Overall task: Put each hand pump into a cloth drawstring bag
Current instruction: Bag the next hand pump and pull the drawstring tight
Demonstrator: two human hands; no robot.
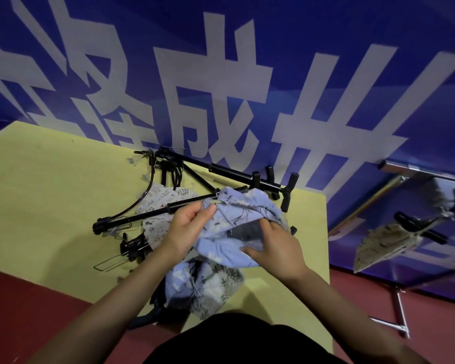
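Hand pump, black and slim, lies near the middle of the yellow tabletop, its far end running under the mouth of the blue floral drawstring bag you hold above the right half. Your left hand pinches the bag's gathered rim between thumb and curled fingers. Your right hand grips the near side of the opening, fingers curled into the cloth. A dark shape shows inside the mouth; what it is cannot be made out. More black pumps lie along the far edge, against a blue banner with large white characters. A pale printed bag lies under the pump; another blue floral bag lies at the near edge. The red floor lies below.
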